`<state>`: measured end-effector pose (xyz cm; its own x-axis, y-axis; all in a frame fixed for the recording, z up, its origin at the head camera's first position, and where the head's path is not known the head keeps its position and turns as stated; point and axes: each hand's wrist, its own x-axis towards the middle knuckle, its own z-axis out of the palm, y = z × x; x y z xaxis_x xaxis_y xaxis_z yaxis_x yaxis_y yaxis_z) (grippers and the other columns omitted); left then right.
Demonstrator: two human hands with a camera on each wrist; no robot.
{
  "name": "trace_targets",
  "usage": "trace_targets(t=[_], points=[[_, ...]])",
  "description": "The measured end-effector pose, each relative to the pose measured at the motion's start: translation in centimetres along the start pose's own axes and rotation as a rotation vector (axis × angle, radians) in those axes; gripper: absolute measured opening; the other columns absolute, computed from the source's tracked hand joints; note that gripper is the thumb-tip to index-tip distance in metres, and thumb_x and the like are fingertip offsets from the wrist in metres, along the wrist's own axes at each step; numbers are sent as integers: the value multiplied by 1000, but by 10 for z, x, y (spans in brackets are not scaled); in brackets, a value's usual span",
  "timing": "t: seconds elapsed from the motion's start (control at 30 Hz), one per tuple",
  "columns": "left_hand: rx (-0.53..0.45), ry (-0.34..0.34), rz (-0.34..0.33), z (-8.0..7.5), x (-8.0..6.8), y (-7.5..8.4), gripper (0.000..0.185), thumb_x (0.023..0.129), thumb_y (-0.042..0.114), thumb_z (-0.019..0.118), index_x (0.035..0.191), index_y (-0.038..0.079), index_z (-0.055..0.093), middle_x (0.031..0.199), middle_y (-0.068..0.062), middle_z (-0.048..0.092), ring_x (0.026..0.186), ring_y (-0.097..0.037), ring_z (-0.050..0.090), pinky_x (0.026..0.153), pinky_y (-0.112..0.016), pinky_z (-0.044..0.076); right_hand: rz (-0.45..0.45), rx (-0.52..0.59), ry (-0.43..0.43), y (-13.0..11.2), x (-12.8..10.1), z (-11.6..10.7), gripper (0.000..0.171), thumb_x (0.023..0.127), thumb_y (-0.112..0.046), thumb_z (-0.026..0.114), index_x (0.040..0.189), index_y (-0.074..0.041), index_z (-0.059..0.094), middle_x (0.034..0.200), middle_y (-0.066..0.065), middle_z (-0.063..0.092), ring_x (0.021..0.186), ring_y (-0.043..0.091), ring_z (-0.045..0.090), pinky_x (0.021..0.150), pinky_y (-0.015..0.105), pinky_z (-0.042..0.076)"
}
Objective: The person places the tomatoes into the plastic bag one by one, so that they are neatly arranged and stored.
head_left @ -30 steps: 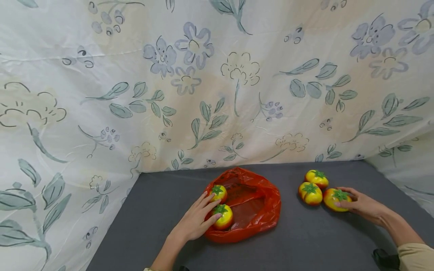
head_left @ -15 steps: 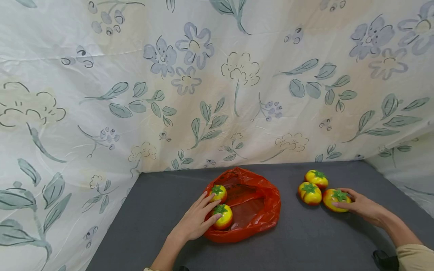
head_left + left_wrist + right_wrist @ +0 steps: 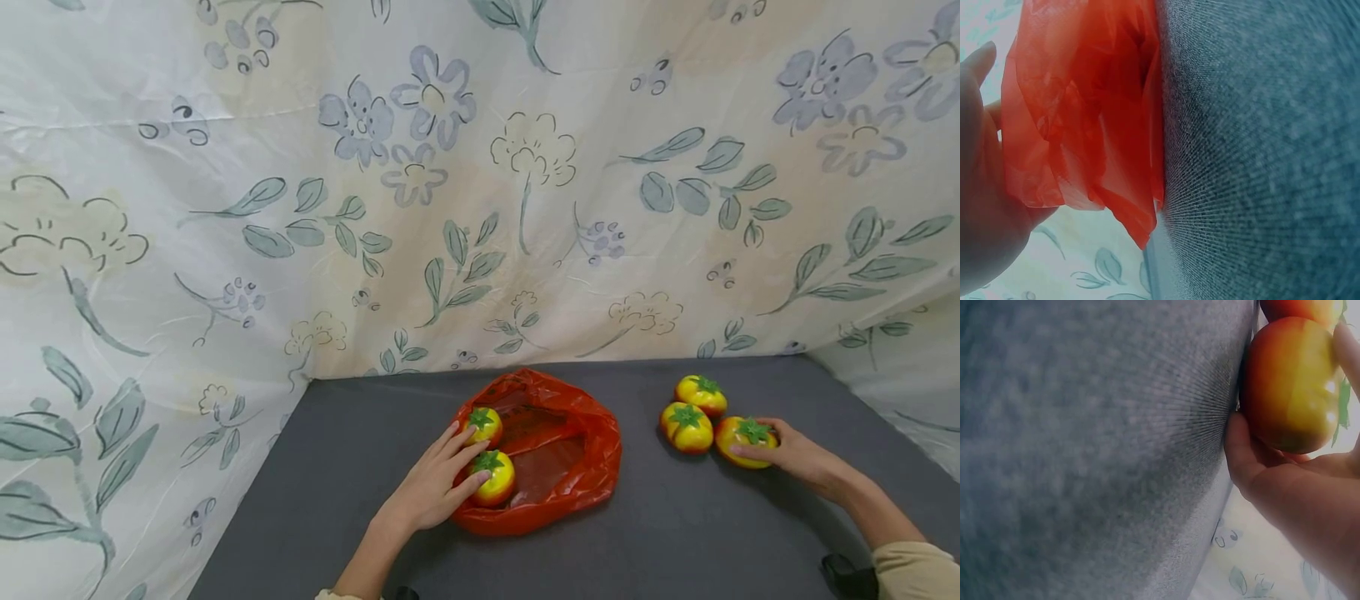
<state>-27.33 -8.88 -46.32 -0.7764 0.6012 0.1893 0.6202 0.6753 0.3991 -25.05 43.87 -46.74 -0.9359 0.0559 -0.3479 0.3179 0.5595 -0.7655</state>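
Two tomatoes (image 3: 693, 411) crowd gripped tomato (image 3: 742, 440); bag (image 3: 558, 467) apart.

Red plastic bag (image 3: 558, 454) on dark grey cloth table surface (image 3: 675, 533); five tomatoes, yellow shading to red-orange with green star tops, two at the bag (image 3: 491, 477) and three at right (image 3: 686, 427). Backdrop sheet (image 3: 480, 183) is cream-white with blue-grey flowers, grey-green leaves, thin outlined blossoms. Beige sleeve (image 3: 915, 571) at lower right.
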Motion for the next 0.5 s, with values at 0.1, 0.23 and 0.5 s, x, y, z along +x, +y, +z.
trace_targets(t=[0.1, 0.23, 0.5], points=[[1, -6, -7, 0, 0, 1, 61, 97, 57, 38, 141, 17, 49, 151, -5, 33, 143, -27, 13, 109, -54, 19, 2, 39, 1, 2, 0, -2, 104, 93, -48, 56, 136, 23, -6, 126, 43, 16, 111, 50, 34, 88, 54, 38], [2, -13, -9, -1, 0, 1, 61, 97, 57, 38, 142, 17, 49, 151, -6, 33, 143, -27, 13, 109, -54, 19, -8, 88, 10, 6, -1, -7, 102, 94, -47, 54, 136, 22, -8, 126, 41, 19, 110, 46, 38, 85, 47, 42], [2, -12, 4, -2, 0, 0, 60, 97, 56, 39, 142, 17, 48, 151, -7, 33, 143, -27, 13, 110, -54, 19, 4, 195, 27, 13, -1, -21, 106, 96, -49, 47, 133, 22, -23, 134, 46, 0, 123, 53, 26, 92, 45, 45]])
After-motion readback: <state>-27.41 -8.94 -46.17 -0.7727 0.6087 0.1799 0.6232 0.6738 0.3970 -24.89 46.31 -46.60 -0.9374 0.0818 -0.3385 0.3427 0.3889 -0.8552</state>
